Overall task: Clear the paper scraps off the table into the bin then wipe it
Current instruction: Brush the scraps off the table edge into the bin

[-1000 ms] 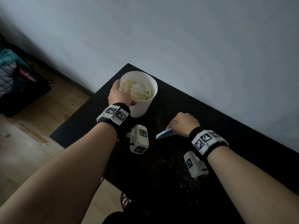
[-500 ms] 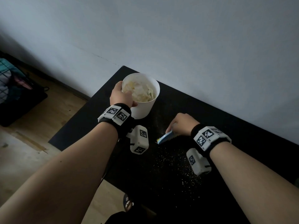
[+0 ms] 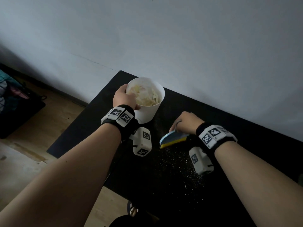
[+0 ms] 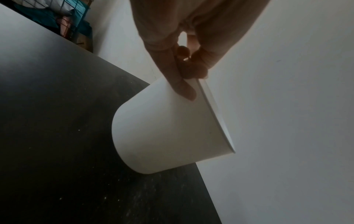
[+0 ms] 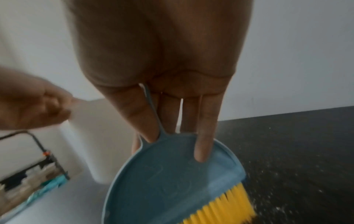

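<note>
A white round bin full of pale paper scraps stands at the far left corner of the black table. My left hand pinches its near rim, thumb on the outer wall. To the right, my right hand grips a small blue brush with yellow bristles by its thin handle, fingers lying along the blade. The bristles point at the table. Fine white crumbs are scattered on the table below the brush.
A pale wall runs right behind the table. The table's left edge drops to a wooden floor. A dark rack with clothes stands far left. A foot in a shoe shows under the near edge.
My right hand has tilted the brush so its blue blade and yellow bristles face up toward me. The left hand stays on the bin's rim. The view shifted slightly.
</note>
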Action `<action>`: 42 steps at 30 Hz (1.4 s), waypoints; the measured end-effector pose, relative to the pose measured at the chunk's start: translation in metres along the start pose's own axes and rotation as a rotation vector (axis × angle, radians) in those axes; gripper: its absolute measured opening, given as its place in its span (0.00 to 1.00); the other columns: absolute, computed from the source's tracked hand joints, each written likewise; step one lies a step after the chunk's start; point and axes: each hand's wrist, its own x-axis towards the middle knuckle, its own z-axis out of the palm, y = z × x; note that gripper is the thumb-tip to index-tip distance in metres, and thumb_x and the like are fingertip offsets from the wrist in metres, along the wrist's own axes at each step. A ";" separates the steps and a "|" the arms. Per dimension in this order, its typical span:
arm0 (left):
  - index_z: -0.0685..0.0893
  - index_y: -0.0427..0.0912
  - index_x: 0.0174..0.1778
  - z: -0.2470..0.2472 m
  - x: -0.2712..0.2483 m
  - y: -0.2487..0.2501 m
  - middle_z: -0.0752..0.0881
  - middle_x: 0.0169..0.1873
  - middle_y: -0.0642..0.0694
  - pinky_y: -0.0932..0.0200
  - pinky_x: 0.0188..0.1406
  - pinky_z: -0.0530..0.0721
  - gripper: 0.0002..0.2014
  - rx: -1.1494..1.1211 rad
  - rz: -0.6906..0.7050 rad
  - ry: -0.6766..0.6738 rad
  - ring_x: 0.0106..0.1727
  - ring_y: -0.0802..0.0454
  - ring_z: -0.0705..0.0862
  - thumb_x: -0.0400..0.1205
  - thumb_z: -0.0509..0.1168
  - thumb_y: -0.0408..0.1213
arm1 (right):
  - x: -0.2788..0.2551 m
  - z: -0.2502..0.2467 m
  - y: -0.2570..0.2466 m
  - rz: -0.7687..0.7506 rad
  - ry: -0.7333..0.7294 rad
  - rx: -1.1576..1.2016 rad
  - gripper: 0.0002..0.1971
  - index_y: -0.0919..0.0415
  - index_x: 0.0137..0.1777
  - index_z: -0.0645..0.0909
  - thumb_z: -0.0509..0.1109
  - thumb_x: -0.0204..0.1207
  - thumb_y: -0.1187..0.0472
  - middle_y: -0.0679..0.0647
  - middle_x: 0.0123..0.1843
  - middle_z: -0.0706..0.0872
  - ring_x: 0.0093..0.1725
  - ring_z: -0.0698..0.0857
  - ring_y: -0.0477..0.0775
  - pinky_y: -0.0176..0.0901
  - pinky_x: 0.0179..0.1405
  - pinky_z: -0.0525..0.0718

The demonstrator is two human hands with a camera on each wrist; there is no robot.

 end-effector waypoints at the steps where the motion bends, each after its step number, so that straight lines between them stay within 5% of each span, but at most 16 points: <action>1: 0.78 0.50 0.69 0.002 0.000 0.000 0.78 0.42 0.55 0.45 0.48 0.90 0.25 0.011 0.002 -0.013 0.24 0.44 0.84 0.79 0.54 0.26 | -0.001 -0.005 0.007 0.002 0.071 0.035 0.17 0.51 0.50 0.92 0.62 0.76 0.67 0.49 0.54 0.90 0.54 0.84 0.50 0.43 0.54 0.84; 5: 0.78 0.50 0.68 0.010 -0.003 -0.003 0.78 0.44 0.54 0.46 0.48 0.90 0.25 0.053 -0.009 -0.050 0.23 0.45 0.84 0.78 0.52 0.25 | 0.001 -0.010 0.047 0.141 0.426 0.097 0.15 0.50 0.57 0.89 0.63 0.77 0.62 0.55 0.59 0.90 0.60 0.86 0.60 0.47 0.63 0.82; 8: 0.79 0.49 0.66 0.016 -0.004 -0.005 0.79 0.41 0.55 0.44 0.47 0.90 0.24 0.057 -0.015 -0.077 0.24 0.44 0.84 0.78 0.52 0.25 | 0.000 0.003 0.061 0.218 0.305 0.030 0.16 0.50 0.61 0.87 0.62 0.80 0.60 0.57 0.58 0.89 0.58 0.86 0.61 0.46 0.59 0.81; 12: 0.78 0.49 0.68 0.018 -0.002 -0.009 0.79 0.51 0.51 0.45 0.45 0.91 0.25 0.079 -0.021 -0.066 0.25 0.44 0.85 0.79 0.52 0.25 | 0.000 0.008 0.044 0.144 0.183 0.044 0.13 0.54 0.54 0.90 0.65 0.79 0.54 0.56 0.51 0.89 0.51 0.87 0.57 0.50 0.55 0.85; 18: 0.77 0.49 0.69 0.016 0.003 -0.016 0.79 0.53 0.49 0.45 0.44 0.91 0.24 0.112 -0.029 -0.049 0.28 0.44 0.85 0.79 0.53 0.26 | -0.004 -0.002 0.043 0.122 0.516 0.119 0.16 0.60 0.52 0.90 0.61 0.79 0.57 0.61 0.51 0.91 0.53 0.87 0.63 0.52 0.58 0.84; 21: 0.77 0.48 0.70 0.016 0.007 -0.019 0.79 0.53 0.50 0.46 0.44 0.91 0.23 0.123 -0.017 -0.031 0.26 0.48 0.84 0.79 0.55 0.27 | -0.007 0.004 0.047 0.155 0.397 0.061 0.14 0.57 0.53 0.89 0.61 0.81 0.60 0.59 0.51 0.91 0.52 0.87 0.61 0.49 0.56 0.84; 25: 0.78 0.46 0.67 0.016 0.010 -0.027 0.85 0.50 0.46 0.59 0.30 0.87 0.18 0.203 -0.049 -0.051 0.26 0.50 0.84 0.80 0.57 0.33 | -0.003 0.013 0.049 0.163 0.272 -0.042 0.10 0.52 0.54 0.89 0.67 0.79 0.57 0.53 0.46 0.89 0.46 0.86 0.55 0.41 0.46 0.81; 28: 0.77 0.44 0.65 0.017 0.009 -0.031 0.81 0.37 0.45 0.50 0.37 0.89 0.16 0.197 -0.129 -0.115 0.26 0.49 0.81 0.82 0.56 0.38 | 0.002 0.012 0.044 0.151 0.143 -0.087 0.10 0.53 0.54 0.89 0.68 0.78 0.57 0.52 0.44 0.88 0.43 0.85 0.53 0.42 0.43 0.82; 30: 0.77 0.43 0.65 0.017 0.009 -0.030 0.79 0.36 0.45 0.52 0.33 0.87 0.16 0.186 -0.159 -0.133 0.26 0.49 0.81 0.83 0.55 0.39 | 0.003 0.011 0.040 0.125 0.081 -0.059 0.10 0.56 0.52 0.90 0.69 0.76 0.58 0.55 0.46 0.90 0.45 0.88 0.55 0.45 0.46 0.86; 35: 0.76 0.46 0.64 0.020 0.008 -0.027 0.80 0.37 0.46 0.49 0.38 0.88 0.14 0.108 -0.160 -0.130 0.28 0.46 0.85 0.84 0.54 0.39 | 0.001 -0.005 0.052 0.137 0.330 0.038 0.11 0.54 0.54 0.90 0.68 0.77 0.58 0.57 0.47 0.91 0.50 0.89 0.59 0.48 0.53 0.87; 37: 0.76 0.47 0.63 0.022 0.008 -0.027 0.80 0.37 0.48 0.49 0.38 0.88 0.13 0.065 -0.154 -0.125 0.28 0.44 0.86 0.84 0.54 0.39 | -0.001 -0.008 0.064 0.200 0.393 -0.045 0.12 0.56 0.55 0.88 0.63 0.81 0.58 0.58 0.44 0.88 0.49 0.87 0.61 0.45 0.47 0.82; 42: 0.77 0.46 0.56 0.025 0.006 -0.026 0.81 0.36 0.46 0.49 0.38 0.88 0.09 -0.001 -0.134 -0.110 0.26 0.42 0.85 0.84 0.53 0.37 | 0.000 0.012 0.055 0.197 0.186 -0.066 0.12 0.56 0.47 0.86 0.62 0.81 0.53 0.54 0.40 0.84 0.45 0.86 0.58 0.44 0.42 0.79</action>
